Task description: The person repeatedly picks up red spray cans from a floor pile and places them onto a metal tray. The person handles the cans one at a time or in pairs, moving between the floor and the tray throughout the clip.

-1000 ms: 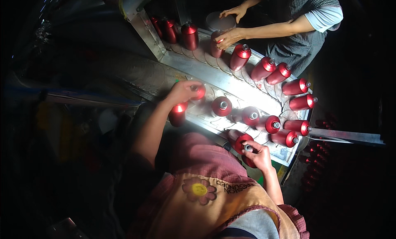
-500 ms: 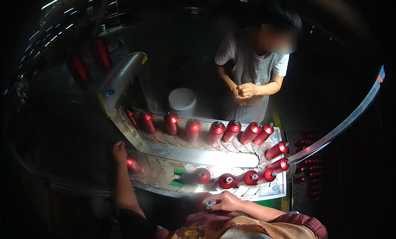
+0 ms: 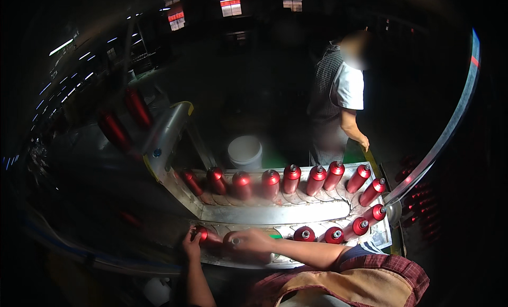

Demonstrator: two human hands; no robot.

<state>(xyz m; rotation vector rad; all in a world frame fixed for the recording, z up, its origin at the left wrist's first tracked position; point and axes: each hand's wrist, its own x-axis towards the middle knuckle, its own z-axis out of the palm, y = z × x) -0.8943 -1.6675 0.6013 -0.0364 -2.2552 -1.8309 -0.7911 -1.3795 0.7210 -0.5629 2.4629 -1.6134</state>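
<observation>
My left hand (image 3: 191, 246) is at the left end of the near conveyor lane, its fingers closed at the top of a tilted red metal bottle (image 3: 210, 237). Just right of it, my right hand (image 3: 256, 240) reaches across the lane, smeared by motion. It grips another red bottle (image 3: 233, 249), whose pale neck shows by the fingers while most of its body is blurred. Further right in the same lane stand several red bottles with silver necks, the closest being one bottle (image 3: 305, 233) near my right forearm.
The metal conveyor (image 3: 291, 214) loops round at the right, with more red bottles (image 3: 292, 179) along its far lane. A metal hood (image 3: 170, 132) rises at its left end. Beyond stand a white bucket (image 3: 245, 152) and a co-worker (image 3: 338, 95). A curved metal strip (image 3: 450, 122) arches at right.
My right hand has carried its bottle from near my body leftward onto the near lane. My left hand has come to the leftmost bottle's top. The co-worker has turned sideways and parted their hands.
</observation>
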